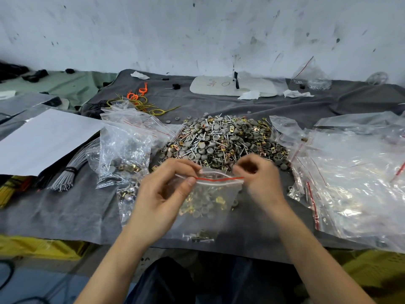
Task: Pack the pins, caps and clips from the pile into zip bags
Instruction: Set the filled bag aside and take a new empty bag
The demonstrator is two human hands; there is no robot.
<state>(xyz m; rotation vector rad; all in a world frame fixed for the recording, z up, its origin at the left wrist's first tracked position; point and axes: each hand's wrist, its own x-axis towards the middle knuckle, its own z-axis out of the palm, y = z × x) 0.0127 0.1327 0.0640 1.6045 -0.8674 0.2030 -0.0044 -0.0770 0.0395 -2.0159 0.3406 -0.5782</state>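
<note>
Pinching the mouth of a clear zip bag from both ends, the two hands hold it up just on the near side of the pile. The left hand has thumb and curled fingers nipped on the left end of the red seal strip. The right hand, blurred, has its fingers bunched on the right end. Through the glossy film you can see round grey caps and folded brass-coloured clips sagging in the bag's belly. The pile itself is a low, bristly mound in the middle of the table: flat-headed silvery pins, grey disc-shaped caps and small gold clips, all tangled together on a wrinkled grey cloth. To the left of it stand crinkled filled bags with the same hardware settled at the bottom. Further left are a bundle of thin grey wires cinched with a black tie and a smooth white sheet. On the right lies a shiny, slippery heap of empty bags with red strips. At the far side, yellow and orange wire loops curl on the cloth.
</note>
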